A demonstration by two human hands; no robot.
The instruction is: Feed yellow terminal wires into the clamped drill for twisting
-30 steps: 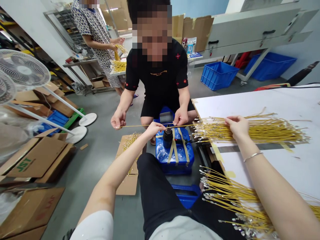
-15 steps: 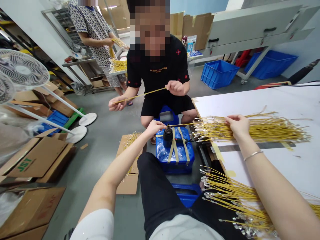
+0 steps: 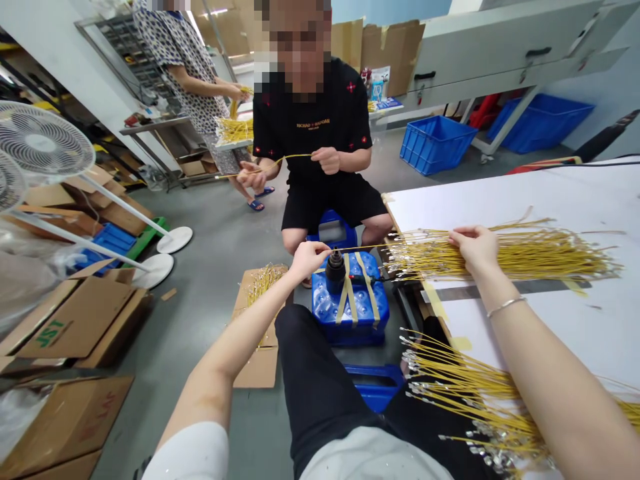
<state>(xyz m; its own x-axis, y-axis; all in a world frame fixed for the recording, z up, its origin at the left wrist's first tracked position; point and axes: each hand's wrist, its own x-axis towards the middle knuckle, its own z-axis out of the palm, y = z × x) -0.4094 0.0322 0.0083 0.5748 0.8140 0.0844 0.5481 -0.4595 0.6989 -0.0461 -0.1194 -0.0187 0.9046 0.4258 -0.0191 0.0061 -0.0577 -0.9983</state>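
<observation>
While the left hand (image 3: 309,257) pinches one end of a single yellow wire (image 3: 361,249) just beside the black tool (image 3: 335,267) taped to a blue box (image 3: 350,310), the right hand (image 3: 475,247) rests curled on the wire bundle (image 3: 540,257) on the desk (image 3: 550,193), fingertips closed on its strands.

Wearer has a white short-sleeved top: left sleeve (image 3: 190,450) ends above the elbow, and the same white fabric, faintly speckled, shows as a hem (image 3: 373,457) at the bottom edge of the view. Legs are in plain black trousers (image 3: 320,380), matte cloth, slightly creased at the knee. Forearms, left hand (image 3: 307,257) and right hand (image 3: 475,248) are bare; one thin plain silver bangle (image 3: 505,307) on the right wrist.
</observation>
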